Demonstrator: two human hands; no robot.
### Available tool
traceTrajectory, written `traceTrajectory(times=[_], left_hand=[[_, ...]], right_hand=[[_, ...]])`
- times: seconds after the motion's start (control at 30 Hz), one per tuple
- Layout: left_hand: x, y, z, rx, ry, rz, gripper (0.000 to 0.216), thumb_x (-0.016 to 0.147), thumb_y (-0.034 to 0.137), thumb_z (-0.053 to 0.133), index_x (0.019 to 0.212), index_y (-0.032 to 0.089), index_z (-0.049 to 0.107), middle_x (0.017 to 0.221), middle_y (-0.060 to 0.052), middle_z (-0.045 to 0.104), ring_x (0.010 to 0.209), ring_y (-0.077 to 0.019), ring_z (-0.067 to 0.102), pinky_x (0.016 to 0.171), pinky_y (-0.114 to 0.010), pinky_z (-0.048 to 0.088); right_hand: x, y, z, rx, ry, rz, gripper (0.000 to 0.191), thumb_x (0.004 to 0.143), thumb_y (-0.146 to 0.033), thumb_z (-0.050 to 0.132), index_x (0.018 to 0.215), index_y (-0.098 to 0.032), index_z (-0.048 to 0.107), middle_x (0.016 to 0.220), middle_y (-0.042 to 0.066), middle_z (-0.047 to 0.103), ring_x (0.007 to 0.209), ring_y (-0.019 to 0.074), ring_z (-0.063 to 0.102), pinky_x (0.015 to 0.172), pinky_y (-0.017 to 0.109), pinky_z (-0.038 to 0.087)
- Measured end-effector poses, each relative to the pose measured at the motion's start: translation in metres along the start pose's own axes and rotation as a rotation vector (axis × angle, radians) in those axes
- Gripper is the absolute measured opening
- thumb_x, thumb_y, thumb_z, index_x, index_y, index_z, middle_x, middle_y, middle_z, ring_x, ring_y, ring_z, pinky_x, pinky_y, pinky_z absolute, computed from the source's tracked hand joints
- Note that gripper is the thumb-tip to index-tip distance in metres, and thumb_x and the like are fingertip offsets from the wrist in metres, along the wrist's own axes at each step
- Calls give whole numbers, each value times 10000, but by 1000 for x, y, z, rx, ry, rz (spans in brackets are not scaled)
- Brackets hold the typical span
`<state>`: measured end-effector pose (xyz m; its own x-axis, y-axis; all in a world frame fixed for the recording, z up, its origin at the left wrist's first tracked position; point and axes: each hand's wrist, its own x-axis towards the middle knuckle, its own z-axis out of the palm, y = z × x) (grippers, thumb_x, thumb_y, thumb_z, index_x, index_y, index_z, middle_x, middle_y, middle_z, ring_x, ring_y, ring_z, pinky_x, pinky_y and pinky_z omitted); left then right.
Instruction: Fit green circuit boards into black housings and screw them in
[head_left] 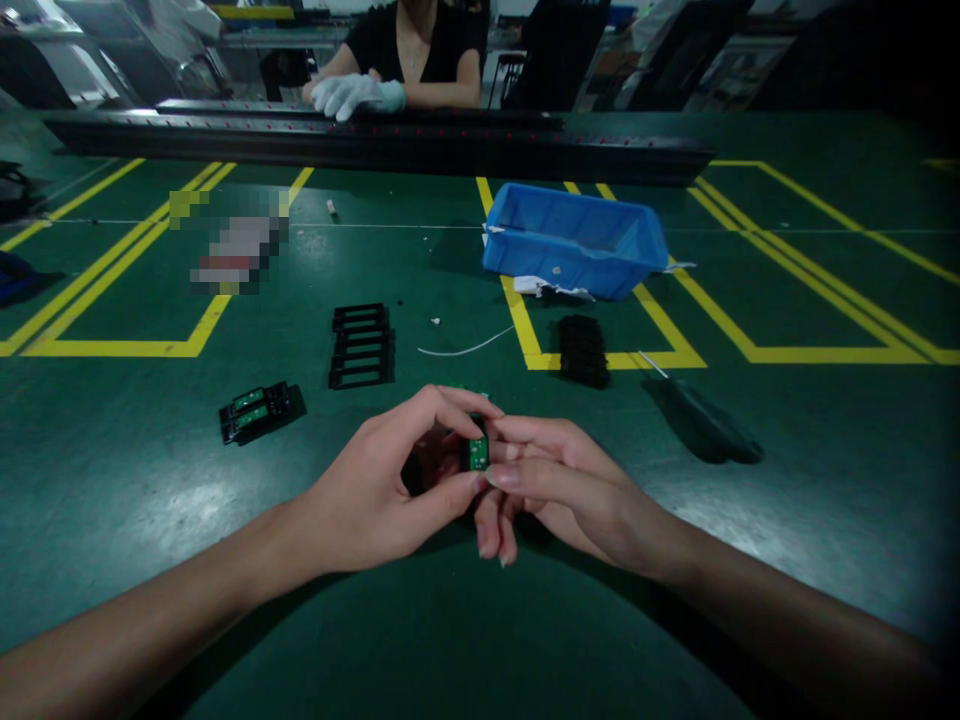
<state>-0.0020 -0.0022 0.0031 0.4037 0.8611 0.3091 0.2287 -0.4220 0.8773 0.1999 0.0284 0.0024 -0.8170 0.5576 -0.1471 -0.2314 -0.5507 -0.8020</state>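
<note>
Between my two hands is a small green circuit board in a black housing [478, 453], held upright over the table in front of me. The fingers and thumb of my left hand [405, 480] pinch it from the left. My right hand [562, 485] grips its right side with thumb and forefinger, the other fingers curled below. My fingers hide much of the part. To the left lie black housings with green boards [253, 410]. A black slotted frame [361, 346] lies flat beyond my left hand, and a stack of black frames [583, 351] beyond my right.
A blue bin [574, 240] stands farther back, with torn white paper at its front. On the right lies a screwdriver with a dark handle [712, 425]. A thin white wire [465, 352] curves across the green table. A long black rail [375, 140] crosses the back, where a gloved person sits.
</note>
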Motion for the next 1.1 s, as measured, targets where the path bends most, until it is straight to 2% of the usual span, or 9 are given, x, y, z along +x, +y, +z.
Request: traceTrajectory(times=[0.2, 0.37, 0.63, 0.97, 1.1], left_hand=[[0, 0, 1, -7, 4, 9, 276, 883, 137, 688, 1090, 210, 521, 1319, -75, 585, 891, -106, 631, 685, -215, 514], [1, 1, 0, -7, 5, 8, 267, 887, 147, 681, 1097, 204, 525, 1326, -99, 585, 818, -102, 620, 664, -229, 519], [0, 0, 1, 4, 2, 5, 297, 880, 142, 684, 1122, 208, 527, 1330, -92, 586, 818, -98, 620, 671, -226, 516], [0, 1, -1, 16, -9, -3, 288, 884, 146, 677, 1122, 204, 527, 1336, -105, 580, 936, -142, 635, 678, -232, 527], [0, 1, 0, 10, -3, 6, 291, 888, 138, 670, 1132, 203, 526, 1325, -100, 586, 923, -135, 635, 675, -227, 529]], right_hand=[[0, 0, 0, 13, 6, -8, 55, 949, -133, 604, 910, -96, 596, 722, 88, 728, 658, 157, 736, 570, 216, 584], [0, 0, 0, 7, -3, -4, 46, 953, -130, 601, 919, -100, 593, 734, 87, 730, 670, 158, 738, 577, 218, 585], [0, 1, 0, 16, 0, -12, 47, 948, -136, 608, 925, -97, 594, 734, 94, 733, 660, 159, 736, 574, 220, 584], [-1, 0, -2, 8, -7, 0, 54, 956, -148, 607, 941, -98, 593, 744, 93, 734, 666, 158, 735, 580, 224, 584], [-1, 0, -1, -6, -4, -11, 58, 958, -141, 604, 985, -89, 598, 750, 93, 733, 673, 152, 733, 590, 219, 584]])
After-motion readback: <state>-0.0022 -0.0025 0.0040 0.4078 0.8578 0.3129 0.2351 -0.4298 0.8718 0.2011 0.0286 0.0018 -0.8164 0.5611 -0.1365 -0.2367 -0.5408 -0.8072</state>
